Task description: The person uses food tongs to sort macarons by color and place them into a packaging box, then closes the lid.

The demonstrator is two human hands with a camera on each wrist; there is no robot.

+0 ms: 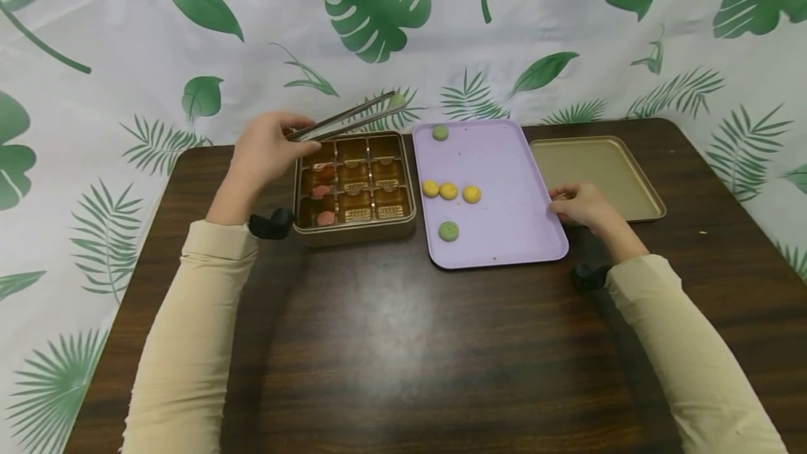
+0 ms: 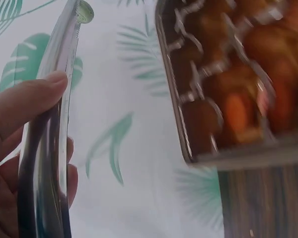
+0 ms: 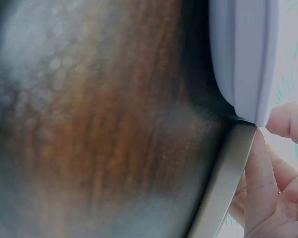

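My left hand (image 1: 267, 146) grips metal tongs (image 1: 353, 120), raised over the back of a gold box (image 1: 356, 233). A green macaron (image 1: 396, 100) sits between the tongs' tips; in the left wrist view this macaron (image 2: 85, 12) is partly hidden by the metal. Reddish-pink macarons (image 1: 325, 218) lie in the box's left column of compartments. On the lilac tray (image 1: 511, 230) are three yellow macarons (image 1: 448, 190) and two green ones (image 1: 448, 231). My right hand (image 1: 583, 205) holds the tray's right edge, thumb at the rim and fingers lower, beside the gold lid (image 3: 228, 173).
The shallow gold lid (image 1: 589, 160) lies right of the tray, partly under my right hand. A leaf-patterned cloth (image 1: 473, 40) hangs behind the dark wooden table (image 1: 403, 349). Small crumbs dot the tray and table.
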